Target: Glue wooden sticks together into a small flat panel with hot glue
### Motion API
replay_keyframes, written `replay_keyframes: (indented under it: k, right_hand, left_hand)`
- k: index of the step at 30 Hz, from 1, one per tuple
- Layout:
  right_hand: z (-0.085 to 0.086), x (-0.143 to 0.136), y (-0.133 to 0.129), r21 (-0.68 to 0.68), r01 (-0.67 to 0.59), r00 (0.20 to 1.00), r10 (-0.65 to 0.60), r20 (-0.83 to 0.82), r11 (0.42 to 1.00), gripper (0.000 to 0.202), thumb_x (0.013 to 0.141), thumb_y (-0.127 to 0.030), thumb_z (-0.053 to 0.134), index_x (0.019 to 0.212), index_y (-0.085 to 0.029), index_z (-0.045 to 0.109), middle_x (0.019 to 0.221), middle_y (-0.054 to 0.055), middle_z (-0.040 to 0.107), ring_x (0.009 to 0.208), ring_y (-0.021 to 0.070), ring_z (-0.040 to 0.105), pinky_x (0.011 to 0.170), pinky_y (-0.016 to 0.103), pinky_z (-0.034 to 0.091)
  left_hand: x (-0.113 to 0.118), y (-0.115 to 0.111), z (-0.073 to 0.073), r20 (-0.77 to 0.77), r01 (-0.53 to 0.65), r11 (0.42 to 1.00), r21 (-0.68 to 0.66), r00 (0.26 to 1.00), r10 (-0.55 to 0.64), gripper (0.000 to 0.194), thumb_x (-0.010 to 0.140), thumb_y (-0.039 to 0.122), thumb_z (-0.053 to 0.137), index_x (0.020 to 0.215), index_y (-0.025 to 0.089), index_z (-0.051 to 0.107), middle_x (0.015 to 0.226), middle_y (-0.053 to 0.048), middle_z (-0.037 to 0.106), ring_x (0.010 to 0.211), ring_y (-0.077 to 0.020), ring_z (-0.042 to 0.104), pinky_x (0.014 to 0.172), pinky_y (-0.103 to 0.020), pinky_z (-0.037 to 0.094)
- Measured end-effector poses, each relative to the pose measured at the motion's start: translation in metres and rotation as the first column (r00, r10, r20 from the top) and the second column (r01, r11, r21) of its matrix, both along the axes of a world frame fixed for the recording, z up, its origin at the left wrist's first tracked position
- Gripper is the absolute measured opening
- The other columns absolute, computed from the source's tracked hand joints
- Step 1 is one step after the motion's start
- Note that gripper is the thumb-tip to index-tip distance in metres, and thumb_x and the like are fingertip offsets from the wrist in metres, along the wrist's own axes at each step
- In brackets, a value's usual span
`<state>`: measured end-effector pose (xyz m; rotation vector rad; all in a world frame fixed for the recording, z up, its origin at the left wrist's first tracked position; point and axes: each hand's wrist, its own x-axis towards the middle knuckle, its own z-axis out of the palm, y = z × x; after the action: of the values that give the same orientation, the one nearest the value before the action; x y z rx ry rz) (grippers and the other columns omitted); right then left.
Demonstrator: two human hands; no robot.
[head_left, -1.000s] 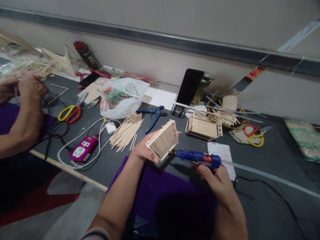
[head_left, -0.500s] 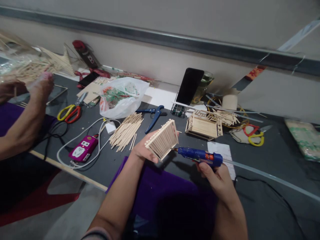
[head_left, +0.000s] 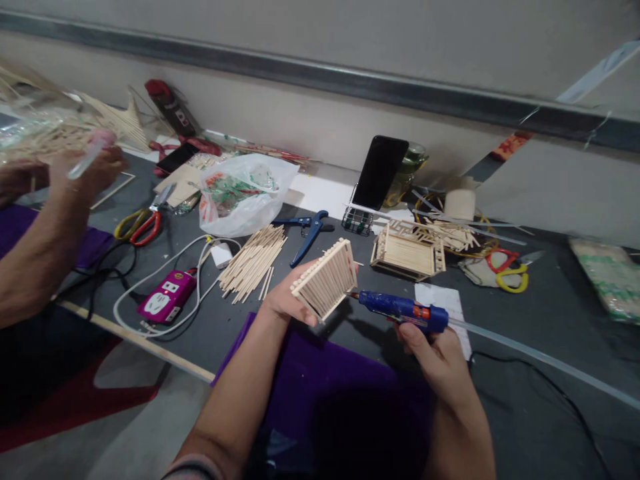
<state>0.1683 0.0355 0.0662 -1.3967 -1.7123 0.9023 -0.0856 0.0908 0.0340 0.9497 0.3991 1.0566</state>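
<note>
My left hand [head_left: 290, 297] is closed around a small panel of wooden sticks [head_left: 327, 281], held tilted above the table with its slatted face toward the right. In my right hand [head_left: 433, 350] is a blue hot glue gun [head_left: 400, 310], a long clear glue stick [head_left: 540, 363] running out of its back. The gun's nozzle points left at the panel's right edge; whether it touches cannot be made out. Left of the panel lies a pile of loose wooden sticks [head_left: 253, 263]. Behind it rests a blue cutter [head_left: 310, 237]. A small stick-built frame [head_left: 407, 253] stands to the right.
A purple power outlet [head_left: 167, 297] with a white cable lies left, near scissors [head_left: 145, 223]. Behind are a white plastic bag [head_left: 247, 193] and an upright phone [head_left: 381, 172]. More scissors [head_left: 513, 270] lie right. A co-worker's arm [head_left: 55, 233] reaches in at far left.
My glue gun has shifted slightly right, while the panel in my left hand stays almost still. The co-worker's hand at far left has moved a little right.
</note>
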Motion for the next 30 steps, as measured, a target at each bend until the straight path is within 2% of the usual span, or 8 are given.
replay_keyframes:
  k: [11, 19, 24, 27, 30]
  right_hand:
    - [0.005, -0.004, 0.001, 0.058, 0.018, 0.998, -0.021, 0.054, 0.998, 0.032, 0.088, -0.046, 0.052, 0.076, -0.019, 0.065, 0.051, -0.001, 0.053, 0.051, 0.0159, 0.052, 0.052, 0.027, 0.044]
    - [0.010, -0.004, -0.001, 0.122, 0.008, 0.991, -0.024, 0.133, 0.992, 0.028, 0.088, -0.041, 0.051, 0.079, -0.019, 0.066, 0.060, 0.000, 0.061, 0.054, 0.0160, 0.056, 0.054, 0.026, 0.046]
    - [0.007, -0.003, -0.004, 0.191, 0.045, 0.968, -0.091, 0.236, 0.980, 0.026, 0.088, -0.042, 0.051, 0.083, -0.021, 0.066, 0.063, 0.001, 0.065, 0.057, 0.0182, 0.059, 0.054, 0.026, 0.047]
    - [0.005, -0.004, -0.004, 0.219, 0.014, 0.958, -0.076, 0.276, 0.976, 0.024, 0.089, -0.042, 0.050, 0.085, -0.023, 0.064, 0.069, 0.003, 0.067, 0.062, 0.0198, 0.062, 0.055, 0.027, 0.047]
    - [0.007, -0.005, -0.005, 0.213, -0.020, 0.948, -0.049, 0.313, 0.977, 0.023, 0.090, -0.041, 0.048, 0.082, -0.024, 0.061, 0.064, 0.002, 0.064, 0.058, 0.0190, 0.060, 0.053, 0.026, 0.044]
  left_hand:
    - [0.001, -0.001, 0.001, 0.017, 0.019, 1.000, -0.011, 1.000, -0.018, 0.107, 0.037, 0.034, 0.092, 0.134, 0.025, 0.049, 0.134, -0.015, 0.053, 0.106, -0.0320, 0.062, 0.093, -0.045, 0.048]
    - [0.003, 0.000, 0.003, 0.006, -0.010, 0.999, -0.038, 1.000, 0.010, 0.105, 0.032, 0.035, 0.093, 0.130, 0.024, 0.055, 0.132, -0.015, 0.056, 0.111, -0.0322, 0.058, 0.096, -0.044, 0.045]
    - [0.004, 0.000, 0.008, 0.006, 0.002, 1.000, -0.009, 1.000, -0.002, 0.102, 0.036, 0.033, 0.091, 0.130, 0.023, 0.055, 0.132, -0.015, 0.056, 0.112, -0.0336, 0.058, 0.095, -0.043, 0.045]
    - [0.004, 0.000, 0.009, -0.011, 0.003, 1.000, -0.008, 1.000, -0.003, 0.099, 0.038, 0.033, 0.091, 0.130, 0.023, 0.056, 0.130, -0.014, 0.058, 0.116, -0.0350, 0.056, 0.099, -0.044, 0.042]
    - [0.005, 0.000, 0.009, -0.045, -0.015, 1.000, -0.020, 0.999, 0.014, 0.099, 0.036, 0.038, 0.091, 0.128, 0.020, 0.058, 0.128, -0.016, 0.059, 0.121, -0.0366, 0.052, 0.103, -0.045, 0.038]
